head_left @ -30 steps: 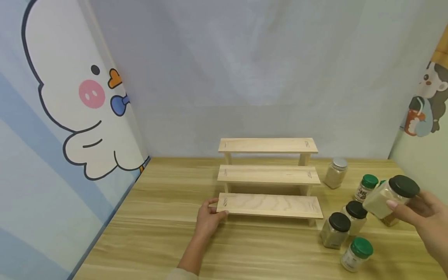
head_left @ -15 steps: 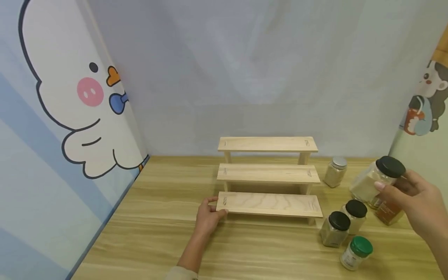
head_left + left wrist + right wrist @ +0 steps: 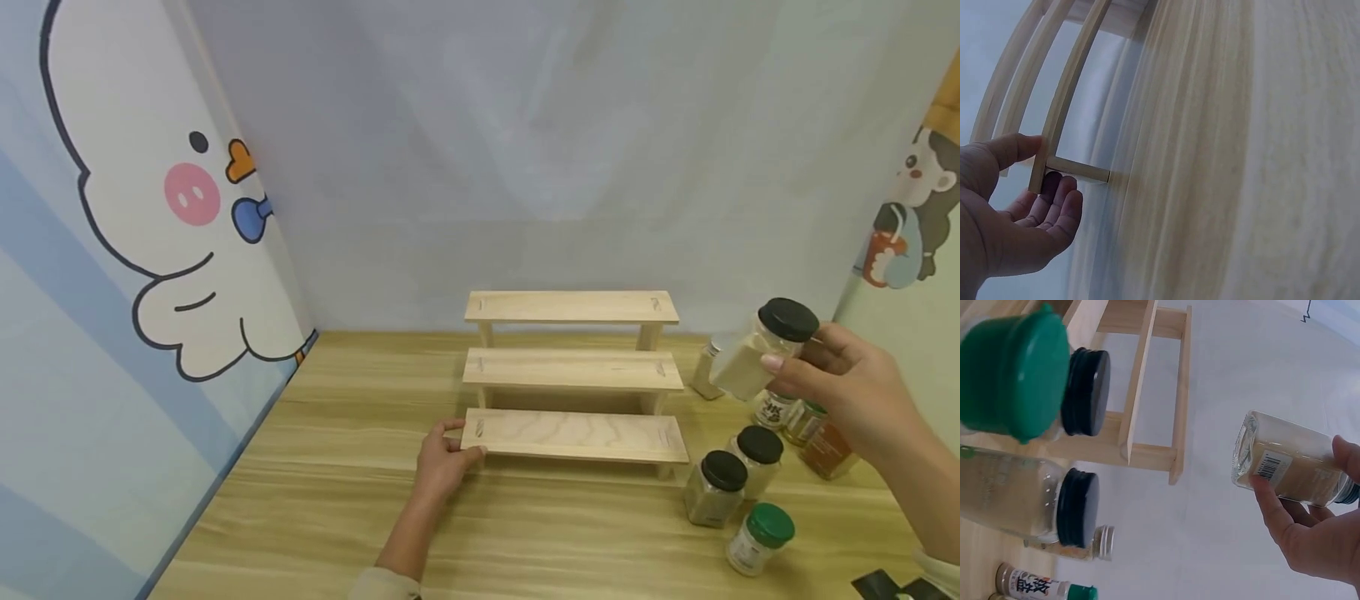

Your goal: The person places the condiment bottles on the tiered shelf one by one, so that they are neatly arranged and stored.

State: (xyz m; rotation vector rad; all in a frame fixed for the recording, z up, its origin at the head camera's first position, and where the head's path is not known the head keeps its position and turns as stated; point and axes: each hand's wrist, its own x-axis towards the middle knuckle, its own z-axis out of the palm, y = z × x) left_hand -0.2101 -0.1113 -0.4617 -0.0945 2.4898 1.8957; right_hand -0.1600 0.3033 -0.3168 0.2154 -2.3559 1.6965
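Observation:
A three-tier wooden rack [image 3: 573, 373] stands at the back middle of the wooden table [image 3: 322, 500]. My left hand [image 3: 457, 447] grips the left end of its lowest shelf, thumb on top and fingers underneath, as the left wrist view shows for the hand [image 3: 1040, 178] and rack [image 3: 1063, 106]. My right hand [image 3: 804, 371] holds a clear black-lidded jar [image 3: 750, 354] of pale powder. The jar is tilted in the air, just right of the rack's upper shelves. In the right wrist view the jar [image 3: 1291, 462] lies sideways in my fingers [image 3: 1272, 506].
Several spice jars stand right of the rack: two black-lidded ones [image 3: 716, 490] [image 3: 757, 458], a green-lidded one [image 3: 753, 537], and others half hidden behind my right hand [image 3: 821, 450]. A cartoon duck panel [image 3: 150, 250] walls the left side.
My right hand has raised the black-lidded jar and carried it left, from above the jar group to beside the rack's upper shelves. The left hand has stayed on the lowest shelf.

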